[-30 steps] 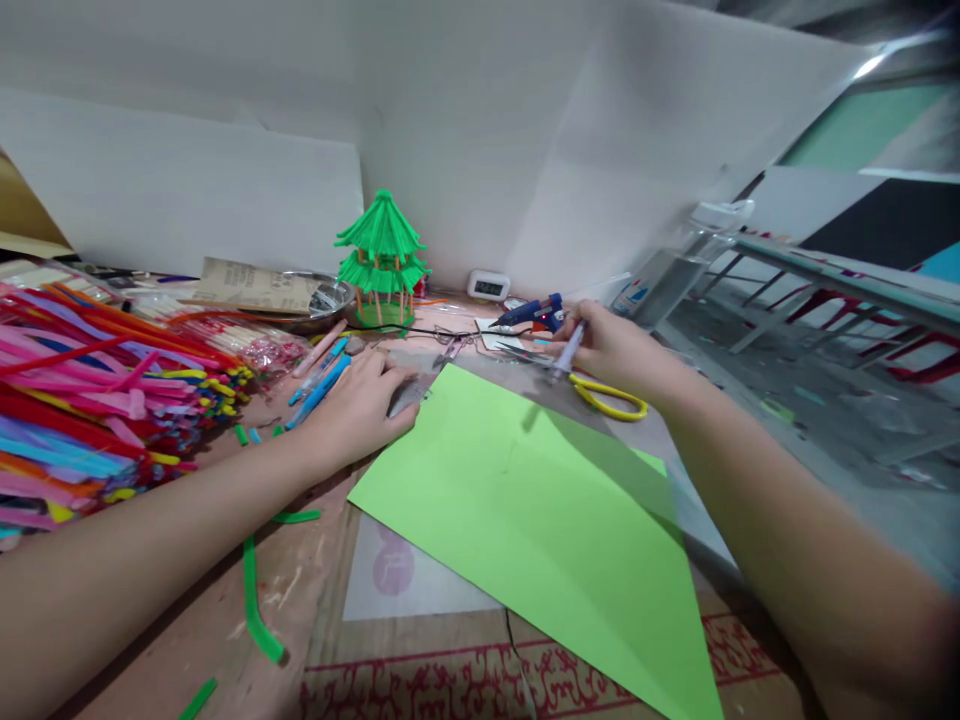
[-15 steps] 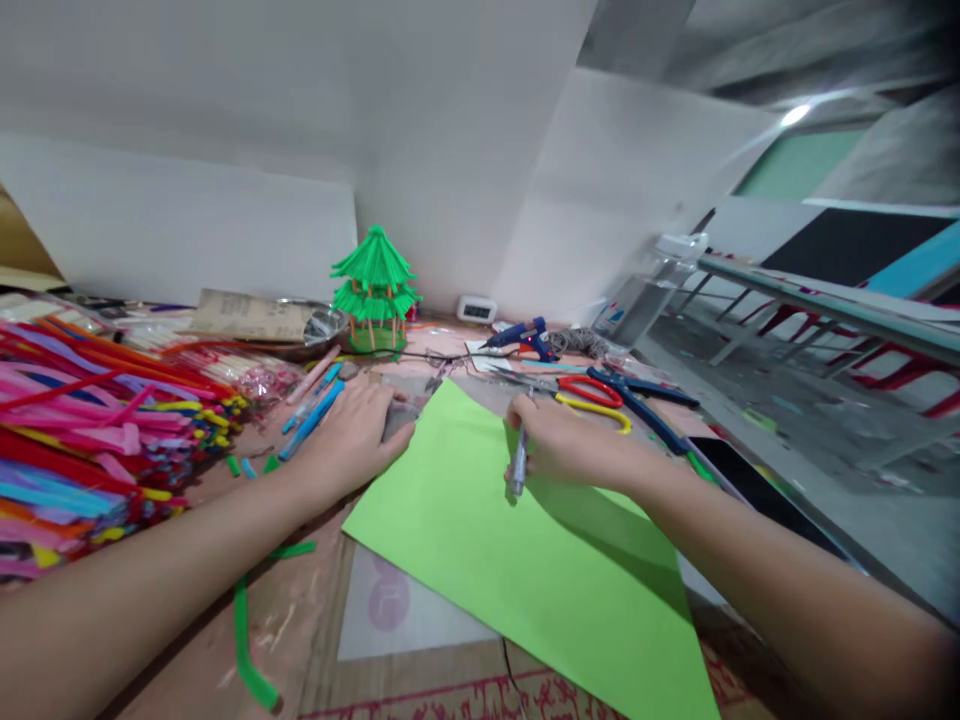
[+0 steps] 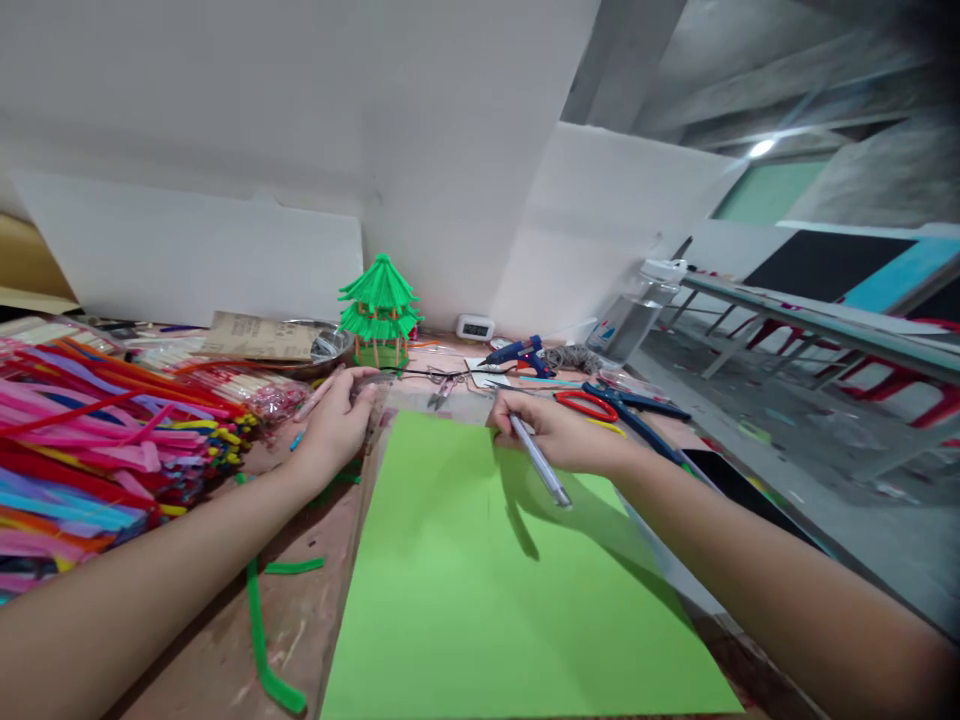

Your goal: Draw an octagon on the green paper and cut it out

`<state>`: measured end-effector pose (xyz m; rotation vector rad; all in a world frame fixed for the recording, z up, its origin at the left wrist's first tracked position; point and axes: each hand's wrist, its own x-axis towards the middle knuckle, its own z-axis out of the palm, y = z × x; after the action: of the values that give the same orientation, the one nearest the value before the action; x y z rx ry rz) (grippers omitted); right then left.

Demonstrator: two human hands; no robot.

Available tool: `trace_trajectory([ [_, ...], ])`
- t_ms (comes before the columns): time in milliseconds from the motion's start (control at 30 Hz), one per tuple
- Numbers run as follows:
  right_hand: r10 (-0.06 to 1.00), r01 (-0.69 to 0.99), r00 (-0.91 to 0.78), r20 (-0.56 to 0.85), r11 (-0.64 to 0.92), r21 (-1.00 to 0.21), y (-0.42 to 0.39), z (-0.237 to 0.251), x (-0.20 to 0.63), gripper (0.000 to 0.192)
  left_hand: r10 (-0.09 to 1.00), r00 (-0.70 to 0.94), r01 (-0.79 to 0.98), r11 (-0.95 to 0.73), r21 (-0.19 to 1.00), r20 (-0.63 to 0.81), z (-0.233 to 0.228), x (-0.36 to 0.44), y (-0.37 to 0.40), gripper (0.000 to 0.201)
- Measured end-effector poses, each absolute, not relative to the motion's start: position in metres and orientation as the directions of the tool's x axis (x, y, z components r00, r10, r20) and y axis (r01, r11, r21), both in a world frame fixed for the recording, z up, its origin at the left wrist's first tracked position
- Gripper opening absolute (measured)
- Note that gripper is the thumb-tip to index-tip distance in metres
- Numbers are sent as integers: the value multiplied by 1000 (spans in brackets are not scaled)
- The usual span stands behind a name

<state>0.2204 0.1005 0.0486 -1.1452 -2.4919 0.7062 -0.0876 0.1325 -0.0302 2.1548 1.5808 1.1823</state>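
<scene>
A light green sheet of paper (image 3: 450,580) lies in front of me, roughly square to me. Over its upper right part, my right hand (image 3: 562,430) is closed around a pen (image 3: 541,465) with a pale, clear barrel. The barrel slants down toward me, and the pen's other end is hidden by my fingers. My left hand (image 3: 337,430) rests past the sheet's upper left corner, fingers and thumb apart, holding nothing I can see. Just beyond it stands a small green tiered pagoda (image 3: 380,310) made of fuzzy stems.
Bundles of coloured pipe cleaners (image 3: 112,440) fill the left side. Cut green pieces (image 3: 262,640) lie nearer me. Behind the sheet are a glue gun (image 3: 517,352), a small digital clock (image 3: 475,327) and red-handled scissors (image 3: 585,405). A phone (image 3: 739,490) and water bottle (image 3: 637,310) are rightward.
The green sheet has turned from a slant to nearly straight. My left hand has shifted off its corner, away to the left. The pen has tilted, its barrel swinging right.
</scene>
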Motion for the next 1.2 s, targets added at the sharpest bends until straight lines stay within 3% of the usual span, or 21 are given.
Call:
trace_trajectory([
  [167, 756, 635, -636, 156, 627, -451, 109, 50, 214, 21, 889, 21, 622, -370, 690, 458, -32, -81, 130, 34],
  [333, 710, 642, -701, 72, 671, -372, 137, 42, 227, 10, 893, 9, 595, -367, 715, 451, -34, -77, 129, 34],
  [500, 657, 620, -754, 10, 715, -323, 152, 24, 218, 31, 883, 14, 618, -376, 690, 468, -36, -78, 131, 34],
  [667, 659, 593, -751, 23, 690, -415, 149, 12, 203, 29, 871, 60, 664, -399, 633, 487, -42, -80, 135, 38],
  [867, 785, 572, -602, 146, 551, -608, 138, 10, 215, 25, 852, 128, 694, -443, 568, 508, -50, -81, 139, 40],
  [1067, 909, 612, -279, 308, 416, -672, 137, 39, 266, 46, 800, 208, 706, -521, 479, 564, -50, -84, 138, 37],
  [1200, 907, 552, -310, 285, 416, -722, 112, 47, 270, 46, 734, 318, 687, -615, 387, 600, -36, -80, 127, 32],
])
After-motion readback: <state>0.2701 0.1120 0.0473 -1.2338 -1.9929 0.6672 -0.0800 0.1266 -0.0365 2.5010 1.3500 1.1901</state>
